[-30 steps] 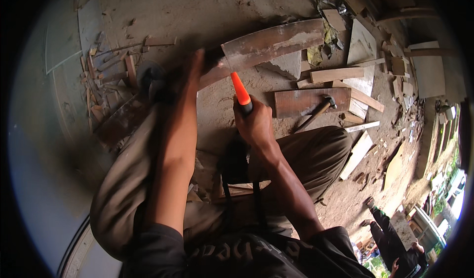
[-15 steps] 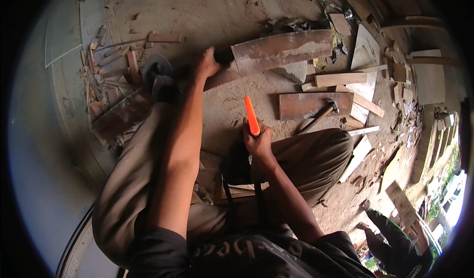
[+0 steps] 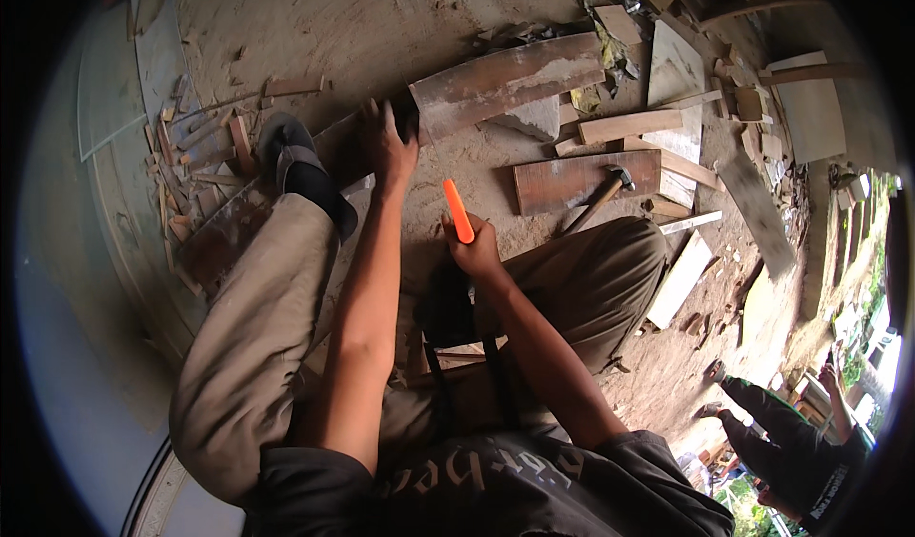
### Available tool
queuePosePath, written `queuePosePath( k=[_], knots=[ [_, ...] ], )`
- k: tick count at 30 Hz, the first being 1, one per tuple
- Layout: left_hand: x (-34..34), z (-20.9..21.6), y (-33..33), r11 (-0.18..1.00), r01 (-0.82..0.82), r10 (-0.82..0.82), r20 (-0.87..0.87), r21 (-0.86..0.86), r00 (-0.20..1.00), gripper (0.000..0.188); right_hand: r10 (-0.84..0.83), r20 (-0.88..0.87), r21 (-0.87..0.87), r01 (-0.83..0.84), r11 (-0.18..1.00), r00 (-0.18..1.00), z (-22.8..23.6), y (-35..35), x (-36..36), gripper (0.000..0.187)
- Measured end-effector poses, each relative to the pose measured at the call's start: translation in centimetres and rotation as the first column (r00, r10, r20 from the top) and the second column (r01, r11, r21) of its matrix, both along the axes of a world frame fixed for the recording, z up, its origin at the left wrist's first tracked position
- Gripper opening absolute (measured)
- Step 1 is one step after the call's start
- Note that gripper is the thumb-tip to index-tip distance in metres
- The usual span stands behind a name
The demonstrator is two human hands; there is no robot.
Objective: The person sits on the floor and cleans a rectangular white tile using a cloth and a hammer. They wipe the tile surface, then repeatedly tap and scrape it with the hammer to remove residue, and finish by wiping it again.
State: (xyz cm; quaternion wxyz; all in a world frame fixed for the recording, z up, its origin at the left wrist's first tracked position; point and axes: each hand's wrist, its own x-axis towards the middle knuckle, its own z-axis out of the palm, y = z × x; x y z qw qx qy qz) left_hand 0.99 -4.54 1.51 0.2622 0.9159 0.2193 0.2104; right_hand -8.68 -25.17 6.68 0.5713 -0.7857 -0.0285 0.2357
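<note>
Seated low over a dirt floor, I spread the fingers of my left hand on a long brown board, apparently to keep it from shifting; my left foot lies across it farther left, likely for the same reason. My right hand wraps its fingers around the orange-handled handsaw, its handle on my side of the board and its thin blade seen edge-on, pointing that way; I cannot tell whether it touches wood. A pale slab shows at the board's near edge, perhaps propping it. A hammer rests its head on a shorter plank, near my right knee.
</note>
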Motion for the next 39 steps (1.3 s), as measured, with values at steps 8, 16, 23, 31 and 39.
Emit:
queuePosePath(
  k=[8, 16, 23, 31, 39],
  knots=[
    [-2.2, 3.2, -7.2, 0.688, -0.216, 0.025, -0.275, -0.693, 0.961, 0.071, 0.054, -0.008, -0.038, -0.054, 0.998, 0.999, 1.6, -1.5, 1.6, 0.035],
    [-3.5, 8.6, -6.1, 0.398, -0.184, -0.328, -0.327, -0.898, 0.886, 0.049, 0.052, 0.366, -0.129, -0.004, 0.992, 0.929, 3.5, -2.9, 1.9, 0.031],
    [-4.3, 9.3, -6.3, 0.650, 0.043, -0.396, -0.290, -0.758, 0.871, 0.039, -0.007, 0.395, 0.011, 0.003, 1.000, 0.919, 6.0, -2.0, 1.8, 0.028],
    [-5.3, 13.9, -5.1, 0.605, 0.032, -0.368, -0.243, -0.796, 0.897, 0.050, -0.087, 0.301, 0.046, 0.076, 0.996, 0.950, 10.7, -1.5, 1.7, 0.033],
    [-7.0, 7.3, -0.5, 0.952, 0.239, -0.299, -0.412, -0.193, 0.861, 0.067, -0.004, 0.123, -0.038, 0.008, 0.999, 0.992, 8.2, -1.9, 0.2, 0.042]
  ],
)
